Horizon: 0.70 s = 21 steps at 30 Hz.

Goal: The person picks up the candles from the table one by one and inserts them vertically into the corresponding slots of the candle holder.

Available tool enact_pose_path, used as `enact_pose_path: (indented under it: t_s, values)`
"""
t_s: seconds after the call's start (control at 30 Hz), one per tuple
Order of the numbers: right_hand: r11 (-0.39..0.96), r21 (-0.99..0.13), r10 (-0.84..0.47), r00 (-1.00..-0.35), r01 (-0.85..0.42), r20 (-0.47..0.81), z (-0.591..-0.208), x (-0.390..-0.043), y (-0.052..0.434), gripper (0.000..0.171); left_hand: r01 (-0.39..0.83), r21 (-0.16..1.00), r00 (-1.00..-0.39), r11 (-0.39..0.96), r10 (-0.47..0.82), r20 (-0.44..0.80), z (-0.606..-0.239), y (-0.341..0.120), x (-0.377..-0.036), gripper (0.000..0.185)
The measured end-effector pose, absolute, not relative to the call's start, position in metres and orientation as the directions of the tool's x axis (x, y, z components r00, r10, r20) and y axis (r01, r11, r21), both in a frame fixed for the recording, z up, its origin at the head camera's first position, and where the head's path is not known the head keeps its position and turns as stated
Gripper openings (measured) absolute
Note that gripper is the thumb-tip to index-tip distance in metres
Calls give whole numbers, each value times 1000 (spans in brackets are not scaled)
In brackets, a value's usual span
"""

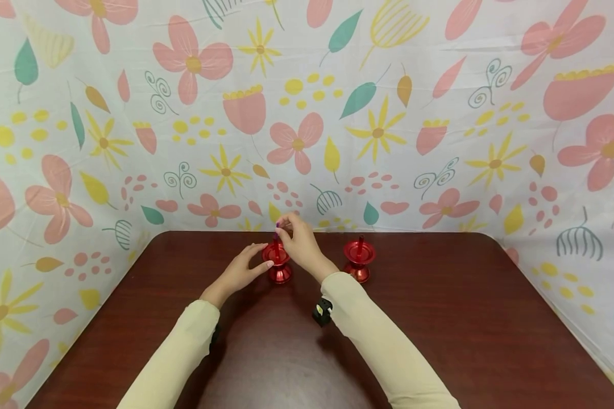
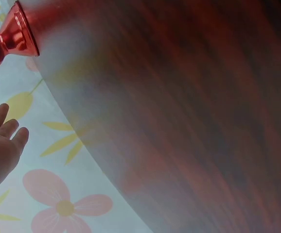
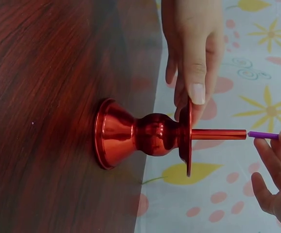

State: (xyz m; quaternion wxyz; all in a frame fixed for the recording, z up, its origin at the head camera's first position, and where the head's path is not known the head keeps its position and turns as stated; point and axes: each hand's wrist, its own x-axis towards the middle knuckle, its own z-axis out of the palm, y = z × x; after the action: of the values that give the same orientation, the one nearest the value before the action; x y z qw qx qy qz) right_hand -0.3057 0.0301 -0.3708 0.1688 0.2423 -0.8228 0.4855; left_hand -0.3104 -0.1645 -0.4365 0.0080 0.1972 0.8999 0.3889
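Two red metal candle holders stand on the dark wooden table (image 1: 440, 318): the left holder (image 1: 278, 266) and the right holder (image 1: 359, 259). My left hand (image 1: 265, 263) pinches the left holder's dish rim (image 3: 186, 145), thumb in front and fingers behind. My right hand (image 1: 282, 228) pinches a thin purple candle (image 3: 263, 135) whose end sits at the mouth of the holder's red tube (image 3: 218, 134). The left wrist view shows only a holder's base (image 2: 14, 35), some straight fingers (image 2: 7, 128) and blurred table.
A floral cloth (image 1: 307, 113) walls the table at the back and on both sides. The right holder carries a red stick upright in its middle. A small black device (image 1: 322, 311) sits at my right wrist.
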Motion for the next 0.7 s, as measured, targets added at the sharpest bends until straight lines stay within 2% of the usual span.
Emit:
enact_pose_path:
  t_s: [0.7]
  values:
    - [454, -677, -275, -814, -579, 512, -374, -311, 26, 9, 348, 712, -921, 609, 364, 139, -438, -165, -311, 64]
